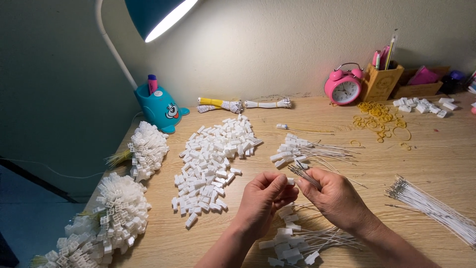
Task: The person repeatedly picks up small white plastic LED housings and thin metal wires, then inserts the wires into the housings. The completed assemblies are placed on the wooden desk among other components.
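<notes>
Now wire bundle (303, 175) in right hand (337, 198) slants up-left, tips toward left hand (263, 198).

We see a counter (421, 164) of pale wood grain with a matt finish. The small white connector housings (210, 159) look like smooth, slightly glossy plastic. The thin wires (436, 206) have white sheathing and bare metallic tips. The pink alarm clock (343, 87) shines glossy; the pen holder (381, 83) is unvarnished-looking wood.

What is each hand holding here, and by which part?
The left hand pinches a small white connector housing at its fingertips. The right hand grips a bundle of thin wires near their metal-tipped ends.
</notes>
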